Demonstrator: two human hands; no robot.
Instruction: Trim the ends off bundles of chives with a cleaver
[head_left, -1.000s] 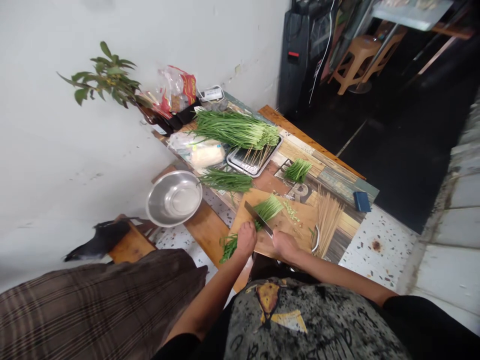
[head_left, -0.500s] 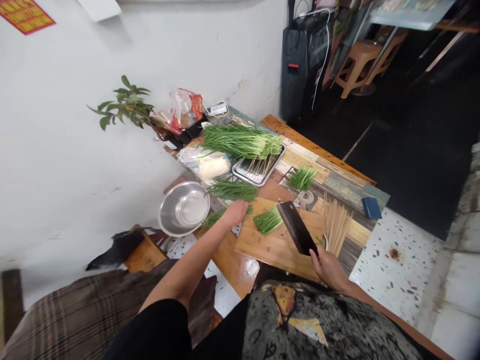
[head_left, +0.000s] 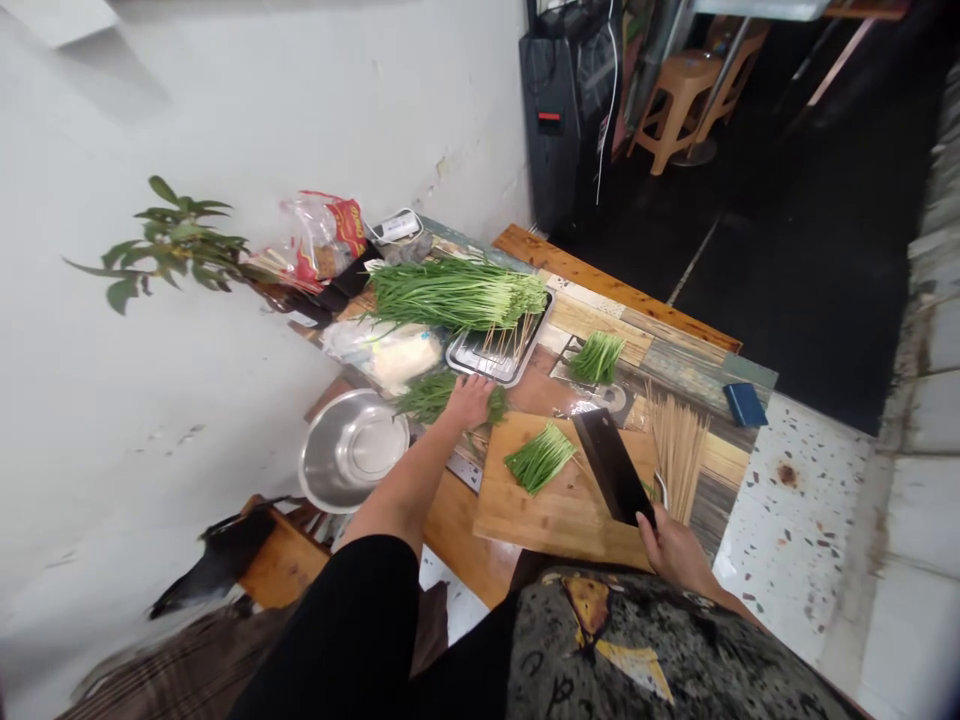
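Note:
My right hand is closed round the handle of a dark cleaver, whose blade lies over the right part of a wooden cutting board. A short cut bundle of green chives rests on the board. My left hand reaches past the board's far left corner and rests on a loose bunch of green chives; its fingers are bent over the stalks. A bundle of bamboo skewers lies just right of the board.
A metal tray holds long chives and skewers. Another cut chive bundle lies behind the board. A steel bowl sits on a stool at left. White bag, potted plant, snack bag, blue case.
My left hand left the board, dropped the trimmed ends and reached to the loose chive bunch. My right hand lifted the cleaver off the cut and moved it right.

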